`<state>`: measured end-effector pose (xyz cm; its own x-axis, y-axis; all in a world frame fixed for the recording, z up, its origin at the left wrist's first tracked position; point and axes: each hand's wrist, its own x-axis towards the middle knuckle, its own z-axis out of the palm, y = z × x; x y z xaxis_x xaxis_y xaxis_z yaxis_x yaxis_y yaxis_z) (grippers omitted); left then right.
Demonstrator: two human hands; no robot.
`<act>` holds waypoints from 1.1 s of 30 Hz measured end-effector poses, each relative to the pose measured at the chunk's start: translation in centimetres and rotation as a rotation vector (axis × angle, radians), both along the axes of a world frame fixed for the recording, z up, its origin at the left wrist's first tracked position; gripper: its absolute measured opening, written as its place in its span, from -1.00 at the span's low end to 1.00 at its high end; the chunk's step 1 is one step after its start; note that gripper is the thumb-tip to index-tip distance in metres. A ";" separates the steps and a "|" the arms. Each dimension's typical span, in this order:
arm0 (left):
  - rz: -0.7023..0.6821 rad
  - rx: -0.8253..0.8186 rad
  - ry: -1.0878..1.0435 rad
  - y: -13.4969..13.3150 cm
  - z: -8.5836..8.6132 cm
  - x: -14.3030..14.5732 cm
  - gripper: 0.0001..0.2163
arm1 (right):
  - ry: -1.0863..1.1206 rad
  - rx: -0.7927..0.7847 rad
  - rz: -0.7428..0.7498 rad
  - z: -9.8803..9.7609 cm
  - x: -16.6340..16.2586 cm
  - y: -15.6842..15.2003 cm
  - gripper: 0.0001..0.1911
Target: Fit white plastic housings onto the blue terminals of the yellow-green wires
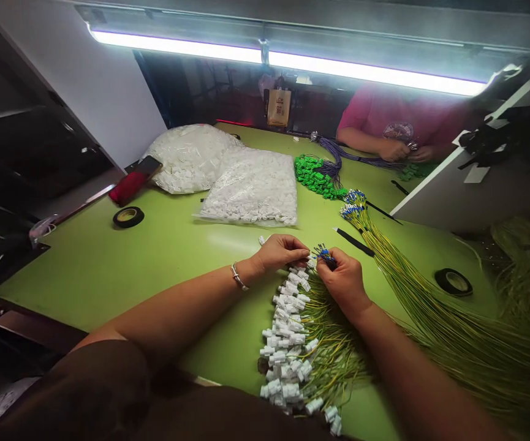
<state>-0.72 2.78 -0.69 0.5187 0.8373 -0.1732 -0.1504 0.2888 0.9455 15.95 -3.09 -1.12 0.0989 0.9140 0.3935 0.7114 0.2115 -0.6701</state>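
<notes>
My left hand is pinched, its fingertips at a small white plastic connector close to my right hand. Closed around a bunch of thin wires, my right hand has their blue-and-metal terminal tips sticking out toward the left fingers. Below both hands runs a long heap of white connectors, fitted on yellow-green wires that trail off to the right beneath my right forearm. Another white piece shows just behind my left hand.
Two clear bags of white connectors stand behind. Right of them lie green connectors on purple wires, a yellow-green wire bundle, a black tweezer-like tool and black tape. More tape lies left. Across sits a person in pink.
</notes>
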 end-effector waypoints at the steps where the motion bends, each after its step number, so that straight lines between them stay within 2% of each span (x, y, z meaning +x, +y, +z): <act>1: 0.002 0.001 -0.005 -0.1 0.0 0.0 -0.64 | 0.013 -0.005 0.000 0.0 -0.1 0.0 -0.83; 8: 0.080 0.063 -0.018 -0.6 -0.3 0.5 -0.68 | 0.145 -0.050 -0.027 0.1 -0.3 0.2 -0.86; 12: 0.090 0.102 -0.007 -0.8 -0.2 0.6 -0.69 | 0.096 -0.049 -0.028 -0.1 -0.3 0.1 -0.85; 17: 0.062 0.070 -0.033 -0.9 0.0 0.7 -0.70 | -0.020 -0.020 0.005 -0.4 -0.3 -0.2 -0.86; 24: 0.051 0.168 0.067 -0.6 -0.4 0.6 -0.78 | -0.007 -0.020 0.020 -0.2 -0.3 -0.1 -0.88; 33: 0.095 0.143 0.066 -1.0 -0.2 1.0 -0.85 | -0.071 -0.020 0.036 -0.5 -0.4 -0.2 -0.86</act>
